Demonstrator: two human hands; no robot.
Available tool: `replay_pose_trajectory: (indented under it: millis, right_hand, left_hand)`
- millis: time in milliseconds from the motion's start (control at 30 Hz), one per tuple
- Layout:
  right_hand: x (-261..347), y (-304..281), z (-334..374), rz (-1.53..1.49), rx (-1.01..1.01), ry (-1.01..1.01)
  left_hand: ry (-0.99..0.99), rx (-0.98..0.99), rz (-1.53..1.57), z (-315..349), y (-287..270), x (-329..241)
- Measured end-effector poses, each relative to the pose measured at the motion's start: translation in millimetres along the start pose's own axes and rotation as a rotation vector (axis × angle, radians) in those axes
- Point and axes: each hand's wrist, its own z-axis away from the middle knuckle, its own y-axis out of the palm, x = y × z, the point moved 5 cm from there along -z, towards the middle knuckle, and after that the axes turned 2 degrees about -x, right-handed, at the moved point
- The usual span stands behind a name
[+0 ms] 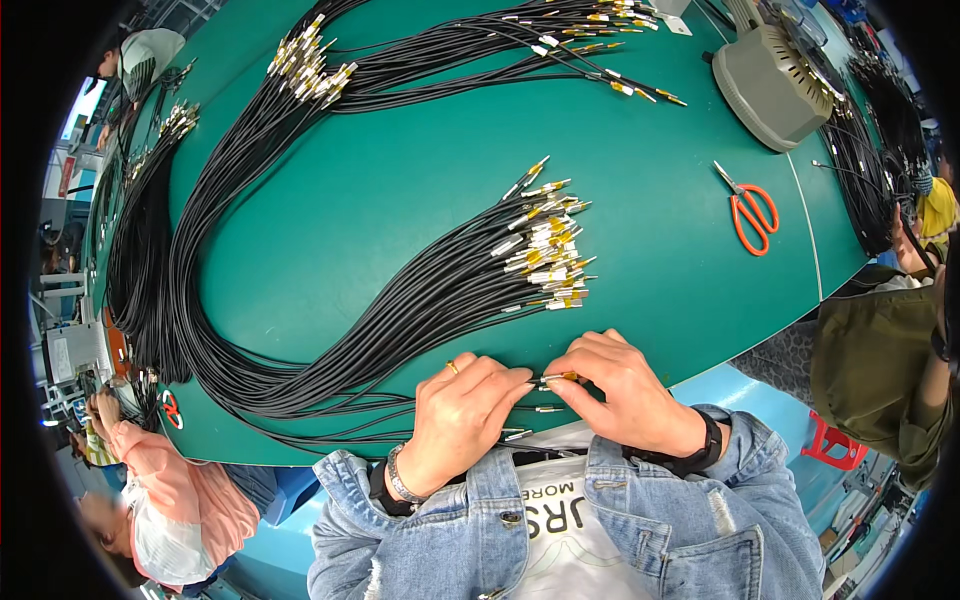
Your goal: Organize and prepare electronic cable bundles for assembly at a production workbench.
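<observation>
At the table's near edge my left hand (462,412) pinches a black cable just behind its end. Facing it, my right hand (622,388) has thumb and fingers closed on the tip of that cable, where a small yellow and white piece (560,377) shows between the fingertips. A few more loose cable ends (548,408) lie just below, close to my jacket. Beyond my hands a thick bundle of black cables (400,318) curves across the table, its ends (548,250) fitted with white and yellow pieces.
Orange-handled scissors (750,212) lie on the green table (660,230) to the right. Behind them stands a grey-beige machine (772,88). More cable bundles (300,68) lie at the far side and left. Co-workers sit left (180,500) and right (880,375). A red stool (835,442) stands at right.
</observation>
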Motion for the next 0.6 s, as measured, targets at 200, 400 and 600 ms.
replay_pose_trajectory:
  millis: [200, 400, 600]
  right_hand:
    - [-0.8, -5.8, 0.5, -0.023, 0.042, 0.084]
    - [-4.0, -10.3, 0.3, -0.101, 0.135, 0.159]
    - [-3.0, -11.4, 1.5, -0.092, 0.097, 0.126]
  left_hand:
    - [0.044, -0.064, 0.008, -1.4, -2.4, -3.2]
    - [0.057, -0.082, 0.041, 0.6, -2.1, -3.0]
    - [-0.037, 0.001, 0.056, 1.9, 0.5, -0.4]
